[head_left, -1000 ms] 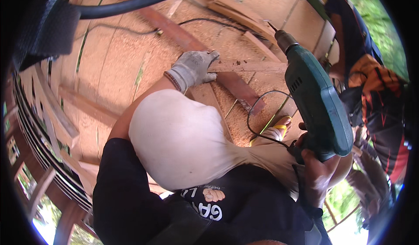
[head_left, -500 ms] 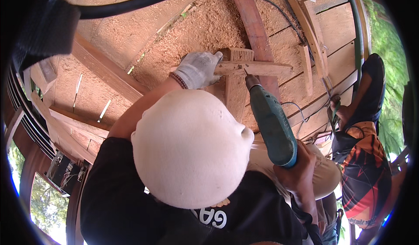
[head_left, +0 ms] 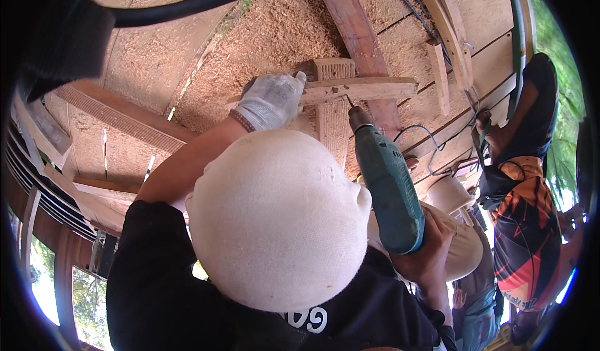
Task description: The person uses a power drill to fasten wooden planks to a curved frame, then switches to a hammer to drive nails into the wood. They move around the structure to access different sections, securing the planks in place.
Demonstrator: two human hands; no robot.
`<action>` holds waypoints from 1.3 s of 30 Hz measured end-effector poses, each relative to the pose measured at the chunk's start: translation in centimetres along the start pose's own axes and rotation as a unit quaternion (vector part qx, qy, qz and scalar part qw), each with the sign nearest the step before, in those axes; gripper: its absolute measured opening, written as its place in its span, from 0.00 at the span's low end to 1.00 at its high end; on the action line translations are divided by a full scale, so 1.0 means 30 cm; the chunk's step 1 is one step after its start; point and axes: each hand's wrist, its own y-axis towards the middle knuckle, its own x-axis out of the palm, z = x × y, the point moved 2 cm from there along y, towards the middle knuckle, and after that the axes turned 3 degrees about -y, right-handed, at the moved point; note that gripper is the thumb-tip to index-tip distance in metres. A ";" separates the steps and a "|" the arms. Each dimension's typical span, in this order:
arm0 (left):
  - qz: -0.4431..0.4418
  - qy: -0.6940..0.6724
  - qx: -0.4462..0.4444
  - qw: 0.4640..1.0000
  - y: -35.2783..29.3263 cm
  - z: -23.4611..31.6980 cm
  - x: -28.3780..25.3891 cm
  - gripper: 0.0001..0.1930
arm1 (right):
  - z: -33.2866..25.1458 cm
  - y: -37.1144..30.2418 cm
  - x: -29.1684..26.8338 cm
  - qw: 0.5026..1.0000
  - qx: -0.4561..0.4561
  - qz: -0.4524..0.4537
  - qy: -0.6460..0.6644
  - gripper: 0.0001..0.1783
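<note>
My left hand [head_left: 270,101], in a grey-white knit glove, closes round the left part of a slightly curved strip of wood [head_left: 381,89]. The strip lies across a grooved wooden block [head_left: 334,70]. A teal power drill [head_left: 389,185] is in my bare right hand [head_left: 431,245], gripped at its rear end. Its thin bit [head_left: 349,102] points up and left, with the tip at the strip's near edge, close to a dark hole. I cannot tell whether the tip is in the wood. My right fingers are partly hidden behind the drill.
Sawdust [head_left: 275,45] covers the plank floor. A reddish beam [head_left: 353,26] runs beyond the block; a grooved board [head_left: 125,116] lies left. Cables [head_left: 431,145] and wooden pieces [head_left: 447,32] are at right, near another person [head_left: 525,226]. A round white cloth-covered shape [head_left: 278,220] blocks the middle.
The whole view has shifted a little. My left hand and the strip sit slightly further left and up. The drill stays in my right hand, its bit still at the strip.
</note>
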 end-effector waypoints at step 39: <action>0.000 0.024 0.072 0.997 0.019 -0.021 0.012 0.21 | -0.096 0.086 -0.006 0.996 0.034 -0.034 -0.081 0.24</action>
